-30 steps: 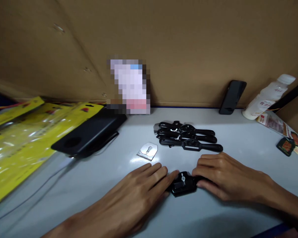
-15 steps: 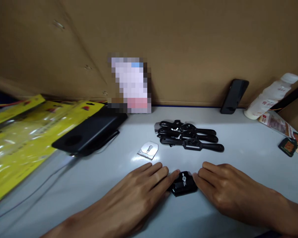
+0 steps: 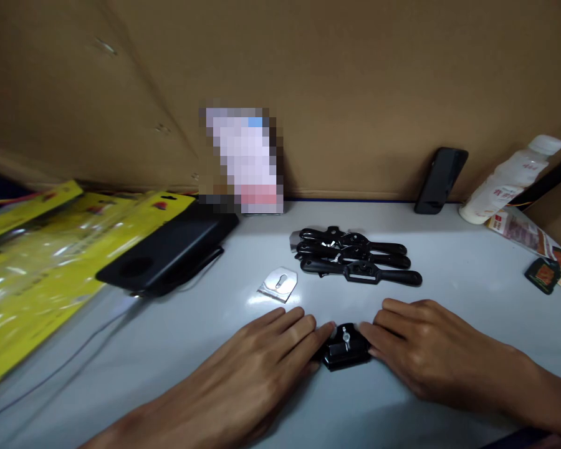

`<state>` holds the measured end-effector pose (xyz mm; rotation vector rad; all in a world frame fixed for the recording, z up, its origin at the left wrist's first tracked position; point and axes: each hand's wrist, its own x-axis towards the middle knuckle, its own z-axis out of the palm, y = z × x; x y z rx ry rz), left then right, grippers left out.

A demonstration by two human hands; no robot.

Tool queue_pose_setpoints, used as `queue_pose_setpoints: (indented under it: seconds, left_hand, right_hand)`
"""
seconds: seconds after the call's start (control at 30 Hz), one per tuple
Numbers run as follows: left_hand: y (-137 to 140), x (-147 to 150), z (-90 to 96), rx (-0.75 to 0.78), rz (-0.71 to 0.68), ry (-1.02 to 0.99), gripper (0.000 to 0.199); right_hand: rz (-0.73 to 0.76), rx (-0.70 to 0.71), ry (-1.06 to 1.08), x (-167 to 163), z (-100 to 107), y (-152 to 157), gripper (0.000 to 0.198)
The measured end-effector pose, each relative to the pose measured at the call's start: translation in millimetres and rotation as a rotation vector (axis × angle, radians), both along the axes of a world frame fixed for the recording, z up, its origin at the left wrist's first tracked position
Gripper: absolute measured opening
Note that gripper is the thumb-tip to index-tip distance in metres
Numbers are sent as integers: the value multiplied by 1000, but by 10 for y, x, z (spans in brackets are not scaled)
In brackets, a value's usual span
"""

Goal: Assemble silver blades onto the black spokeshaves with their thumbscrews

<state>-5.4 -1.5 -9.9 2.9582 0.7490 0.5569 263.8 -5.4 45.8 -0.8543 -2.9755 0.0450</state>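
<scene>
A black spokeshave (image 3: 346, 348) lies low over the table in front of me, its lever cap and silver thumbscrew facing up. My left hand (image 3: 275, 355) is closed at its left side, with the index finger against the body. At the other side my right hand (image 3: 416, 349) is closed too, its finger and thumb pressing the body's edge. Both handles are hidden under my hands. Just beyond my left hand lies a loose silver blade (image 3: 280, 284) with a keyhole slot. Farther back, several black spokeshave frames (image 3: 355, 254) are laid side by side.
Yellow-edged plastic packs (image 3: 75, 262) cover the left side, with a black device (image 3: 163, 255) and its cable (image 3: 75, 355) beside them. A phone (image 3: 442, 181) and a bottle (image 3: 509, 181) stand against the cardboard wall (image 3: 355, 93). Printed papers (image 3: 518, 234) lie at right.
My right hand has shifted slightly left, its fingertip now overlapping the spokeshave's right edge. My left hand and the other things stay almost the same.
</scene>
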Motion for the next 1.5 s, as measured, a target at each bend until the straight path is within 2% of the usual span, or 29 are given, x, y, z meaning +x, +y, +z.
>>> queue_pose_setpoints:
  seconds: [0.17, 0.63, 0.97, 1.13, 1.5]
  left_hand:
    - [-2, 18, 27, 39, 5, -11, 36]
    - [-6, 8, 35, -70, 10, -43, 40]
    - [-1, 32, 68, -127, 23, -36, 38]
    - [-9, 22, 58, -149, 27, -21, 39]
    - [-11, 27, 42, -167, 25, -40, 38]
  right_hand:
    - [37, -8, 151, -14, -106, 116, 33]
    - [33, 4, 240, -88, -210, 173, 26]
    - [75, 152, 223, -127, -184, 173, 29]
    - [107, 232, 248, -140, -228, 173, 24]
    - [107, 232, 216, -188, -260, 143, 24]
